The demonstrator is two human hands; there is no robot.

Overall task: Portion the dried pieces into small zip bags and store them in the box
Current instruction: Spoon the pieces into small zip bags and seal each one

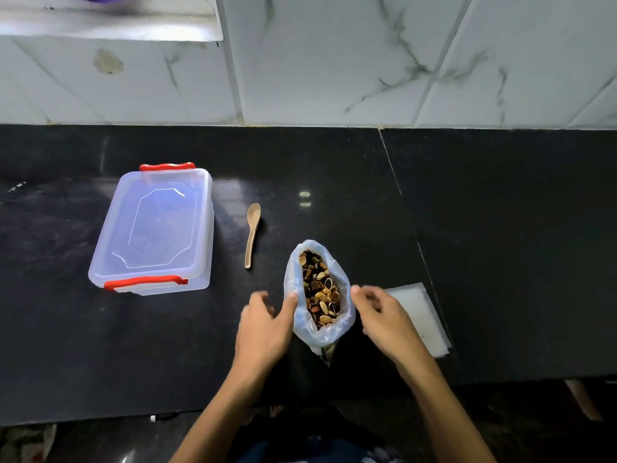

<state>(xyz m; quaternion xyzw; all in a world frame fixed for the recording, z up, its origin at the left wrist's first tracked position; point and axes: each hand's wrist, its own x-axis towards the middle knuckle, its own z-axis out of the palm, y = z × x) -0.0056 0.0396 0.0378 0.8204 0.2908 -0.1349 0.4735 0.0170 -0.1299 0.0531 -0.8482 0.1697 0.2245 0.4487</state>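
Observation:
A clear plastic bag (293,282) stands open on the black counter, full of brown and tan dried pieces (320,292). My left hand (265,324) is beside the bag's left rim, its thumb touching the plastic, fingers apart. My right hand (384,315) hovers at the bag's right rim, fingers loosely spread, holding nothing. A flat stack of small clear zip bags (424,315) lies just right of my right hand. The clear box (153,228) with red clips sits at the left with its lid on. A wooden spoon (252,233) lies between the box and the bag.
The black stone counter (500,228) runs back to a white marble-tiled wall (334,61). A white ledge (110,25) juts out at the upper left. The counter's front edge lies just below my forearms.

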